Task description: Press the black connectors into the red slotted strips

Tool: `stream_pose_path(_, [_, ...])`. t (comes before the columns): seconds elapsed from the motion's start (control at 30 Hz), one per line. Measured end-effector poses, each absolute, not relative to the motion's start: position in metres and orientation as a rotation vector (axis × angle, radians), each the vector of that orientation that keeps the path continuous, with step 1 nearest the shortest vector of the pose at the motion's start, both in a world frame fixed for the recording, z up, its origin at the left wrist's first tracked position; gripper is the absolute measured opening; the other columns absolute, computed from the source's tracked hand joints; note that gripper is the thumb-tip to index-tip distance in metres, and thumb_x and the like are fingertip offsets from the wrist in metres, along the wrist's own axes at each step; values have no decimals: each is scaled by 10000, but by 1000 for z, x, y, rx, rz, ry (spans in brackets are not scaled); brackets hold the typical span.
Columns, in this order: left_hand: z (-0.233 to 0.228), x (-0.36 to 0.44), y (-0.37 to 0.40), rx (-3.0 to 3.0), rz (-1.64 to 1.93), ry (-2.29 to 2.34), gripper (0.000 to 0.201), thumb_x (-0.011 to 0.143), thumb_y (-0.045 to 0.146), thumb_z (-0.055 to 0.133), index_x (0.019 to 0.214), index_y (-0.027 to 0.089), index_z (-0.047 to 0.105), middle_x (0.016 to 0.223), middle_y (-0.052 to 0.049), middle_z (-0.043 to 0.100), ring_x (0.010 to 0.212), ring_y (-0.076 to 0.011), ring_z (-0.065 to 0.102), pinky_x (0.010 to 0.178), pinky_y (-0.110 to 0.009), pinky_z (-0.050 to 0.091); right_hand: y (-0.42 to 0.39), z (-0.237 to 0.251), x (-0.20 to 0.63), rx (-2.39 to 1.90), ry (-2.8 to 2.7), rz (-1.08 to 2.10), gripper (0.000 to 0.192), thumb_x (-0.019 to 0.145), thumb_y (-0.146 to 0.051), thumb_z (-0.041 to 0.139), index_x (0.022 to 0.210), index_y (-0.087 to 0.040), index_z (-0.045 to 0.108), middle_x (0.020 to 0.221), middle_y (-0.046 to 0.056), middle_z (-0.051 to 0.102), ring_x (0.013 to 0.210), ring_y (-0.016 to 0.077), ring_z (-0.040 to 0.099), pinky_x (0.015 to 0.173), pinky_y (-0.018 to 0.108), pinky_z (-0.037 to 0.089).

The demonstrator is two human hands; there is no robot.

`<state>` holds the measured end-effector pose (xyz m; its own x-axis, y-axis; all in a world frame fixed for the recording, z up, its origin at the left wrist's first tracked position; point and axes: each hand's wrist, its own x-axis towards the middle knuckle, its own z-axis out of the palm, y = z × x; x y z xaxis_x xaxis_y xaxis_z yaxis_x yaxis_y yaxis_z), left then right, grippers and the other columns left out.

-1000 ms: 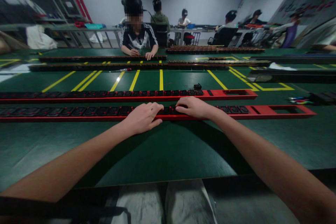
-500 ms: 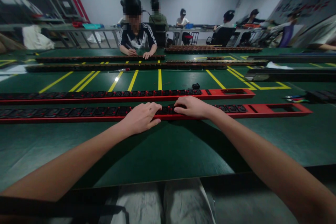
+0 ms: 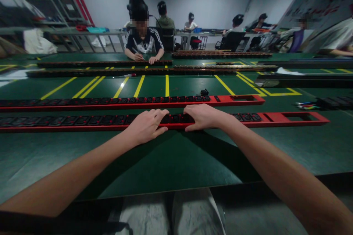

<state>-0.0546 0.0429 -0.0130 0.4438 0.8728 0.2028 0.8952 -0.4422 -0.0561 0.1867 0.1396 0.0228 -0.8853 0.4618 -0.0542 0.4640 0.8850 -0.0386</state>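
Red socket rail [image 3: 278,118]: where is it in the head view?

On the green table [image 3: 176,170], along its near side.

How is it held?

Left hand [image 3: 147,126] and right hand [image 3: 205,116] lie over it, half open and curved; whether they grip, I cannot tell. I think even pressure from both serves best.

Counts, please?

Two rails, with second red rail [image 3: 224,100] behind; one loose black block [image 3: 204,91]; black sockets [image 3: 253,117] partly covered, so uncountable.

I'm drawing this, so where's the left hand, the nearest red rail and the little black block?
Left hand [image 3: 143,127], head view: its back.
Nearest red rail [image 3: 176,126], head view: front wall.
Little black block [image 3: 204,92], head view: its middle.
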Motion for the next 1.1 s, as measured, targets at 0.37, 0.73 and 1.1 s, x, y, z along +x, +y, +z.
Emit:
stream_pose_path(0.37, [-13,-53,45,-2464,-135,-1629,503,932,571,417,1146,142,569,1055,-114,635,931,-255,589,782,-369,444,166,32,219,888,2765,-709,398,812,-591,588,887,-199,587,914,49,642,762,197,569,631,298,399])
stream_pose_path(0.73, [-12,-52,44,-2449,-123,-1736,558,923,620,380,1152,152,579,1083,-105,628,939,-251,580,803,-376,435,170,17,211,885,2824,-874,323,927,-450,448,797,-173,550,809,30,569,700,156,512,658,289,378])
stream_pose_path(1.1, [-11,-52,45,-2474,-140,-1712,557,919,615,394,1185,161,576,1109,-97,631,945,-241,584,783,-363,444,180,15,219,809,2794,-957,272,898,-412,514,918,-164,624,940,63,642,828,187,580,728,298,425])
